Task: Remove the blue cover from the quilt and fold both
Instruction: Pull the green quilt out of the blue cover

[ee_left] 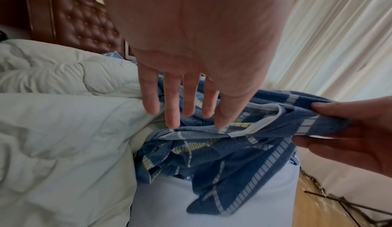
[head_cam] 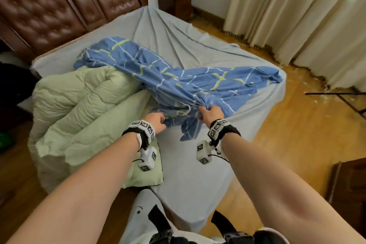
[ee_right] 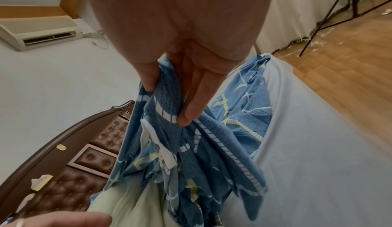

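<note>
The blue cover (head_cam: 178, 77), patterned with white and yellow lines, lies bunched across the middle of the bed. The pale green quilt (head_cam: 79, 109) is heaped on the bed's left side, out of the cover. My right hand (head_cam: 208, 113) pinches a fold of the cover (ee_right: 167, 111) between thumb and fingers and lifts it. My left hand (head_cam: 158, 123) is beside it with straight fingers (ee_left: 171, 110) spread, their tips touching the cover's white-piped edge (ee_left: 250, 128). In the left wrist view the right hand (ee_left: 347, 130) holds the cloth at the right.
A grey sheet (head_cam: 198, 164) covers the bed. A brown tufted headboard (head_cam: 59, 10) stands at the back, a nightstand (head_cam: 176, 0) behind the bed. Cream curtains (head_cam: 307, 16) hang at the right over a wooden floor (head_cam: 287, 125). Black tripod legs (head_cam: 340, 99) cross that floor.
</note>
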